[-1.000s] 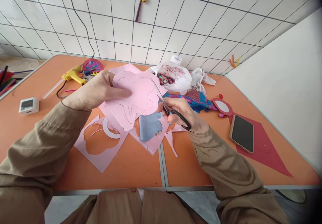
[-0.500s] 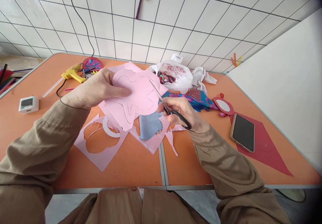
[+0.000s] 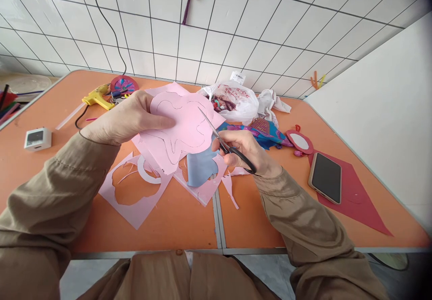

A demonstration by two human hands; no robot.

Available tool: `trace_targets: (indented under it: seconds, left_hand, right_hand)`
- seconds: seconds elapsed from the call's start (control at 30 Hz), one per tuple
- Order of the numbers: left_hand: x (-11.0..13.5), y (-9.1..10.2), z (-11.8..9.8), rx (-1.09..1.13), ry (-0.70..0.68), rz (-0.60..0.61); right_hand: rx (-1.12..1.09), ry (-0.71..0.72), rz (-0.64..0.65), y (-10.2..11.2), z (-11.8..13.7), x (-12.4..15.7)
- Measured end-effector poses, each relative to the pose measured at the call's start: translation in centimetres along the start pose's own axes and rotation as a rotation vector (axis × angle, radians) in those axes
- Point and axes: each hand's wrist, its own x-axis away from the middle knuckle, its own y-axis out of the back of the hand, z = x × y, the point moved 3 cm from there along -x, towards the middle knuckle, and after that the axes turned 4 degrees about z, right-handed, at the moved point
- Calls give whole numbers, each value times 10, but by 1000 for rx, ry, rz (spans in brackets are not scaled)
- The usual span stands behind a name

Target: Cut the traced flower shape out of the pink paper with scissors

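Note:
Between the thumb and fingers of my left hand point(image 3: 130, 118) is a pink sheet point(image 3: 184, 127) with a wavy drawn outline, held up over the table. Its right edge has a rounded cut contour. My right hand point(image 3: 245, 149) grips black-handled scissors point(image 3: 241, 156), whose blades lie over the right part of the sheet and point up and left. The blades look nearly closed. Under the sheet are a pink offcut point(image 3: 138, 212) with a large hole, a white ring-shaped piece point(image 3: 148, 176), a blue-grey piece point(image 3: 199, 169) and narrow pink scraps point(image 3: 230, 192).
On the orange table point(image 3: 182, 232), a yellow glue gun point(image 3: 97, 97) and a small white device point(image 3: 38, 139) lie left. A plastic bag point(image 3: 243, 100) and patterned blue cloth point(image 3: 266, 133) are behind. At right, a phone point(image 3: 326, 177) rests on red sheet point(image 3: 361, 210), near a round red-rimmed piece point(image 3: 299, 141).
Almost nothing differs. The scissors' tips have shifted very slightly left over the pink sheet, and my left hand has barely moved.

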Motion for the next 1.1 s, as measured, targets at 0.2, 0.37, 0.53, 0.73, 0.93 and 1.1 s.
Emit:
trace_targets:
  seconds: [0.2,0.37,0.53,0.73,0.93,1.1]
  left_hand:
    - [1,0,0,-13,31,-18]
    - [1,0,-1,-19,33,-19]
    - [0,-1,0,3,18,-7]
    - [-1,-4,-1,34,1,15]
    - [-1,-4,-3,80,-32,44]
    - [-1,-4,-2,84,-37,40]
  right_hand:
    - [3,-5,2,0,0,0]
    - [2,-4,5,0,0,0]
    - [15,-18,-3,0,2,0]
    - [6,-21,-4,0,3,0]
    - [11,-26,-20,0,3,1]
    - [-5,-30,-28,0,5,1]
